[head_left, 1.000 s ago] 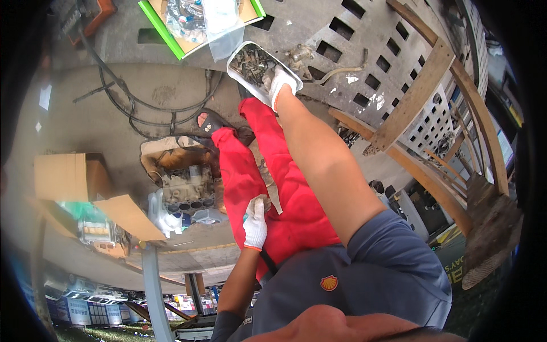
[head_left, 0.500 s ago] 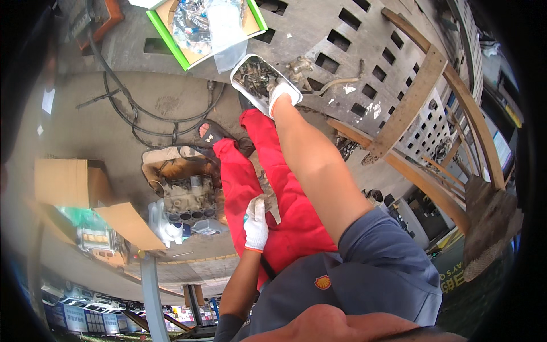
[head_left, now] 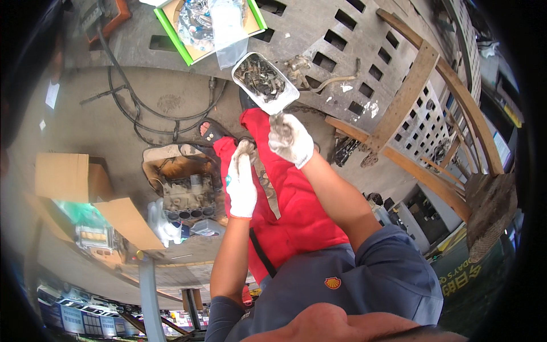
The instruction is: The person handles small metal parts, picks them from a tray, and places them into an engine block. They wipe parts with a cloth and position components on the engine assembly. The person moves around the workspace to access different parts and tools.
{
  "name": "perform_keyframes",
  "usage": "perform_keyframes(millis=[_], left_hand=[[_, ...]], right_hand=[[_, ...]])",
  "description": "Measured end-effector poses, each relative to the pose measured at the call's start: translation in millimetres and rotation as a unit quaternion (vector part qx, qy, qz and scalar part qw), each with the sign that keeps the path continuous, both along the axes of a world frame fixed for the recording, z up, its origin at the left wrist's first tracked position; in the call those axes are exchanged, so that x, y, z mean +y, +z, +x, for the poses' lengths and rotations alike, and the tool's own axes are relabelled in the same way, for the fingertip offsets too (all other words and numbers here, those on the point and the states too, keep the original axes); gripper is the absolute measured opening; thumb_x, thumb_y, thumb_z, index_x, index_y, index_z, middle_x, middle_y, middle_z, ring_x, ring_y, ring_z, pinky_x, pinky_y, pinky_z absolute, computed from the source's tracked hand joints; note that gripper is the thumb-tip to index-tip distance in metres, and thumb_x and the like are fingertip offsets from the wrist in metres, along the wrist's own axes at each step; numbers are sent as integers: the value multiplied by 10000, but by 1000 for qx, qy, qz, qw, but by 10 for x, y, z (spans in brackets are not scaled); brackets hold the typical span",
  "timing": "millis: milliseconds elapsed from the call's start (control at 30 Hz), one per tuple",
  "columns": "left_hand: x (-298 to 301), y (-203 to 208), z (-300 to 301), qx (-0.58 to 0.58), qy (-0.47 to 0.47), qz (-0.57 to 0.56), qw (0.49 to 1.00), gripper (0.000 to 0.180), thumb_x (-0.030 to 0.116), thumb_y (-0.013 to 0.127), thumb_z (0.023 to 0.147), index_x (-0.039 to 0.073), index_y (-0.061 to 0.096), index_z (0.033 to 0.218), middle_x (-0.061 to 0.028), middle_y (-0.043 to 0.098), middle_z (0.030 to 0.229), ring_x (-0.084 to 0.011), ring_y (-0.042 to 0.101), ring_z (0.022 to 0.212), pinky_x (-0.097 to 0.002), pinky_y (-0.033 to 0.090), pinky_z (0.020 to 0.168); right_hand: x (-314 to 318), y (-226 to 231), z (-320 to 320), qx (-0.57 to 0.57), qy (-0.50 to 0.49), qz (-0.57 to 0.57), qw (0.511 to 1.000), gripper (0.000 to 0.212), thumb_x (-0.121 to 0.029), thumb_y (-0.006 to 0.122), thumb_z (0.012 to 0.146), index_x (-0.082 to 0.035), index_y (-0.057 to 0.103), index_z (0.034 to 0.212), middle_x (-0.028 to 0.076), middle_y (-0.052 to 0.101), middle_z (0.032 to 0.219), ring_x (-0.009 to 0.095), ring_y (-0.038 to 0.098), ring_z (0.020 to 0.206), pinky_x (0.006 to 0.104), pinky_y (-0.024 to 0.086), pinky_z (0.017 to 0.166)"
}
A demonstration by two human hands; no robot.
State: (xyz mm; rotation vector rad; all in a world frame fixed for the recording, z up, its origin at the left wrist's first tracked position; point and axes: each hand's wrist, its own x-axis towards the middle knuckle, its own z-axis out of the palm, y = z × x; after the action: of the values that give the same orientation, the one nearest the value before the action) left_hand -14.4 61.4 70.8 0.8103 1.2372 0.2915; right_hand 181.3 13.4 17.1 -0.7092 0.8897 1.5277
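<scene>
A white plastic tub (head_left: pixel 280 104) filled with dirty metal bolts and small parts (head_left: pixel 259 80) sits at the near edge of the perforated metal bench. Just in front of it is my right hand (head_left: pixel 292 141), in a white knit glove with blackened fingers. Those fingers are curled closed, and anything inside them is hidden. My left hand (head_left: pixel 241 181), gloved too, is raised over my red trouser leg to the left. Its fingers are pressed together at the stained tips; what they hold, if anything, cannot be made out.
A green-edged box (head_left: pixel 191 28) with bagged parts lies beyond the tub. An engine block (head_left: pixel 188 199) rests on the floor at left, near an open cardboard box (head_left: pixel 62 176) and a black hose (head_left: pixel 128 91). A wooden frame (head_left: pixel 407 94) stands to the right.
My right hand has come out of the tub and back toward me. My left hand has risen forward and slightly left, bringing the two hands closer together.
</scene>
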Motion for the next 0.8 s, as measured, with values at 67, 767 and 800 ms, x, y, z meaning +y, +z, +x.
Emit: perform_keyframes(millis=[67, 767, 800], left_hand=[[30, 84, 141, -36, 30, -17, 999, 451, 250, 427, 1131, -32, 508, 1474, -158, 573, 1466, -246, 552, 1359, -362, 445, 1137], [-844, -365, -276, 47, 97, -208, 972, 337, 223, 605, 1056, 41, 628, 1339, -60, 706, 982, -109, 668, 769, -275, 564, 660], [-926, -454, -287, 53, 87, -180, 978, 363, 222, 594, 1058, 44, 611, 1374, -63, 697, 993, -113, 665, 787, -284, 568, 672]], right_hand=[[-41, 145, -121, 18, 52, -67, 996, 152, -209, 618, 997, -62, 652, 1018, -56, 532, 652, 72, 460, 461, 224, 385, 457], [448, -1244, 485, -467, 875, 95, 89, 229, -179, 629, 901, -99, 809, 1019, 143, 778, 1051, 342, 746, 977, 453, 584, 846], [550, -1216, 494, -460, 878, 105, 79, 235, -164, 626, 896, -121, 805, 1042, 144, 775, 1056, 348, 742, 989, 456, 587, 847]])
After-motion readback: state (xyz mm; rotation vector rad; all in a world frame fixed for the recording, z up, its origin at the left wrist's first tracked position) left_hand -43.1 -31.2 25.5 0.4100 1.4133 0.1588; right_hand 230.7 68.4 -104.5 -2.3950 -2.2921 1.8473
